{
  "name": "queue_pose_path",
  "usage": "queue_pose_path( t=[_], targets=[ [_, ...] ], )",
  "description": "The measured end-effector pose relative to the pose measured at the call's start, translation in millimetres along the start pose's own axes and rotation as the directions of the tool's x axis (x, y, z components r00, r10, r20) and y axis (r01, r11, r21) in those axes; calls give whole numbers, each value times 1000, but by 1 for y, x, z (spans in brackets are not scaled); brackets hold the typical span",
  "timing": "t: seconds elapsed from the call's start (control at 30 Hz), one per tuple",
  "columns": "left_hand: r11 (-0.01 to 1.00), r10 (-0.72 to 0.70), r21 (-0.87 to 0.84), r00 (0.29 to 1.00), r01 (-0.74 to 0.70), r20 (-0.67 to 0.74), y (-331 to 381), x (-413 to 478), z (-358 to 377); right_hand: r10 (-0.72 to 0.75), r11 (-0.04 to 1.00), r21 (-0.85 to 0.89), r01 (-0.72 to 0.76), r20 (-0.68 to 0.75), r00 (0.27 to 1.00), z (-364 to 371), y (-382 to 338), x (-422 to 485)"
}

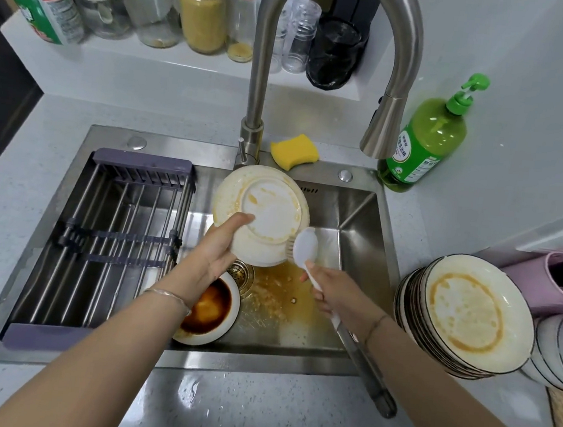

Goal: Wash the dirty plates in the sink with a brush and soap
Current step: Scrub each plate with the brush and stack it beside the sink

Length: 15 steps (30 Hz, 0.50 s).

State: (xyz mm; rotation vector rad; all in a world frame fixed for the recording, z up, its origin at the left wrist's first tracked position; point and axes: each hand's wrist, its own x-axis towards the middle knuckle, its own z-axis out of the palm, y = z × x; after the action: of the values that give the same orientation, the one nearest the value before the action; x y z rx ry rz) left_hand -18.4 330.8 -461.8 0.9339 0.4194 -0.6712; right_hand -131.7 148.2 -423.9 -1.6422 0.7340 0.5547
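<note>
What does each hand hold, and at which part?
The left hand holds the plate by its lower left rim; the right hand grips the brush by its handle.

dish soap bottle (425,137), far right: green-and-white label with a row of white characters, a round mark below and small print; all too blurred to read.
green can (42,1), far left: red, white and green label with fine print; unreadable.
readable words, brands, numbers: none made out.

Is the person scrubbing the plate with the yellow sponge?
No: the sponge lies by the faucet; the right hand holds a brush.
</note>
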Motion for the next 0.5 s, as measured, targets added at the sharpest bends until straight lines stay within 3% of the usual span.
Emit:
queue_pose_path(
  t=[0.13, 0.33, 0.5],
  targets=[
    [999, -28, -42, 1000, 27, -11, -6, 5, 9, 13, 992, 128, 4, -135, 991, -7, -12, 8],
    [997, -37, -61, 999, 35, -31, -11, 7, 19, -2, 992, 127, 5, -27, 1000, 17, 1, -14],
    [984, -67, -161, 997, 70, 22, -17, 3, 21, -62, 954, 261, 147, -308, 949, -2, -6, -9]
  ],
)
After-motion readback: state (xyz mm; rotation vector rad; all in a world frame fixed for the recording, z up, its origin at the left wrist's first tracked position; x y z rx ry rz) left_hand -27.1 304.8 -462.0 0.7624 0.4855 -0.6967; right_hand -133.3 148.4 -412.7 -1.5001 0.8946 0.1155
